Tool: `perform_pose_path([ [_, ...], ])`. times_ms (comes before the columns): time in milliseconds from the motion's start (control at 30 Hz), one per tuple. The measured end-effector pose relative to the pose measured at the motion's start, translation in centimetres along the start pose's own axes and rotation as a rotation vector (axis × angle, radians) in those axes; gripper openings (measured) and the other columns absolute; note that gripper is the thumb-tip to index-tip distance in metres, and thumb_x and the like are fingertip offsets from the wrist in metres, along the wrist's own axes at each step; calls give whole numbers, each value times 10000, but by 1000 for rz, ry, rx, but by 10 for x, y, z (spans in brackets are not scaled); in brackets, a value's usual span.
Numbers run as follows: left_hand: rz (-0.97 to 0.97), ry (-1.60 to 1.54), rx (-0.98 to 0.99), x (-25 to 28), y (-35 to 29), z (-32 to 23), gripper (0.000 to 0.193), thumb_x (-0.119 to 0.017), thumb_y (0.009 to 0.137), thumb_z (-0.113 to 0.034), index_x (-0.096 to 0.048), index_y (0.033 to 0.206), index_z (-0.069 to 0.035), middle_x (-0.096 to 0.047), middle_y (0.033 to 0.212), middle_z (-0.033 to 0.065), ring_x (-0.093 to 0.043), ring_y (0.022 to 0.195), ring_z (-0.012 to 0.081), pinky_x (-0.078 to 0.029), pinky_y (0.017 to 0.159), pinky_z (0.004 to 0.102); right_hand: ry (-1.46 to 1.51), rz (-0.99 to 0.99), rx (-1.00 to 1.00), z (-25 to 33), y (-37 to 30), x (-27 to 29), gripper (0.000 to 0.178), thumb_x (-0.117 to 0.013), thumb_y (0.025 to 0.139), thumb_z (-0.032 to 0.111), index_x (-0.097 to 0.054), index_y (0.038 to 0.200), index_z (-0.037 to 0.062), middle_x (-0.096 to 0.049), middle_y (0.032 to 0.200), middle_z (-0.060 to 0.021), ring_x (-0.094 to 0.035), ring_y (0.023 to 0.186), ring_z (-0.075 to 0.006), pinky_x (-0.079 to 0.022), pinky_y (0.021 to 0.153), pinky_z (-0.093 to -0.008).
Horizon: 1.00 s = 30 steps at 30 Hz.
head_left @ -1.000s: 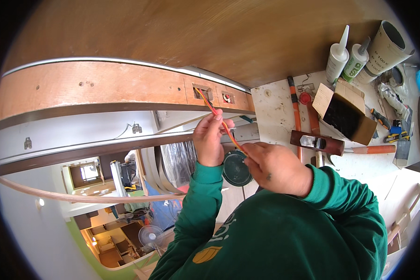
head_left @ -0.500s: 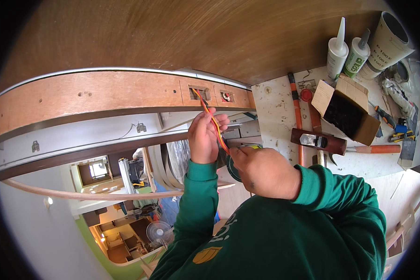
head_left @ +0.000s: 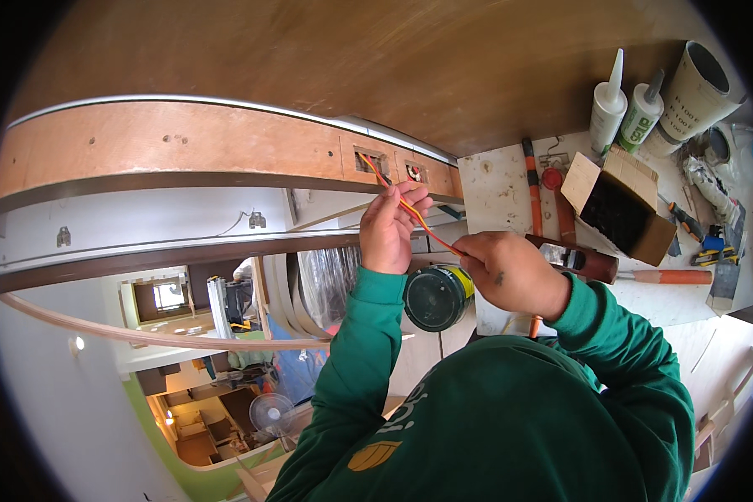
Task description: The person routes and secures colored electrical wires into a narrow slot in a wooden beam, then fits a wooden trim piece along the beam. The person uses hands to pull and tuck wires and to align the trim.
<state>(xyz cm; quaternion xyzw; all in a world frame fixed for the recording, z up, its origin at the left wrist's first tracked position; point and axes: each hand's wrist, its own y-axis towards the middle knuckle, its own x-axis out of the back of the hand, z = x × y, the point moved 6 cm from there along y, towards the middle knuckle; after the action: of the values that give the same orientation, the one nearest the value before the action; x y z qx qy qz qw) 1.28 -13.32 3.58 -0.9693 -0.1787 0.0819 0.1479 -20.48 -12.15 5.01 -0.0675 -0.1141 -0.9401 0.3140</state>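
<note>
A cluttered white worktop [head_left: 492, 201] shows at the right of my remote view; red and yellow wires [head_left: 432, 233] leave a cutout [head_left: 381, 166] in the wooden board [head_left: 234, 146], pinched by the fingers of my left hand [head_left: 386, 233] and, farther along, my right hand [head_left: 514, 272].

Looks to me like a building interior mid-renovation: sealant tubes [head_left: 607, 119], a screwdriver [head_left: 687, 220] and a hand plane [head_left: 598, 265] crowd a stained white worktop [head_left: 498, 201] here, while wires [head_left: 427, 228] trail from an opening [head_left: 377, 163] cut in a bare wooden board [head_left: 234, 146].

Open carton [head_left: 653, 241] — 2 tubes [head_left: 608, 117] nearby
</note>
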Motion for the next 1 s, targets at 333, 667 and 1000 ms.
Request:
perform_pose_path([
  [333,109,-248,7,-5,-17,24,309,-559,1050,-199,-617,1304,-34,-722,1181,176,-694,1073,276,-535,959,416,455,96,-339,-29,5,-2,223,-618,962,77,-691,1143,-31,-653,802,-71,-624,693,-144,-502,635,-319],
  [667,56,-213,-11,-15,-12,20,327,-530,1045,-183,-596,1330,-36,-700,1198,145,-670,1092,261,-508,992,415,478,-94,-431,-23,10,39,350,-555,1026,124,-546,1363,32,-668,850,-37,-569,611,-78,-463,549,-243],
  [1000,51,-247,7,-11,-28,15,391,-557,1059,-286,-586,1371,-52,-692,1233,144,-663,1123,257,-517,997,416,309,27,-531,-23,-1,39,321,-545,1084,279,-660,1252,30,-657,858,-25,-595,638,-98,-502,591,-249],
])
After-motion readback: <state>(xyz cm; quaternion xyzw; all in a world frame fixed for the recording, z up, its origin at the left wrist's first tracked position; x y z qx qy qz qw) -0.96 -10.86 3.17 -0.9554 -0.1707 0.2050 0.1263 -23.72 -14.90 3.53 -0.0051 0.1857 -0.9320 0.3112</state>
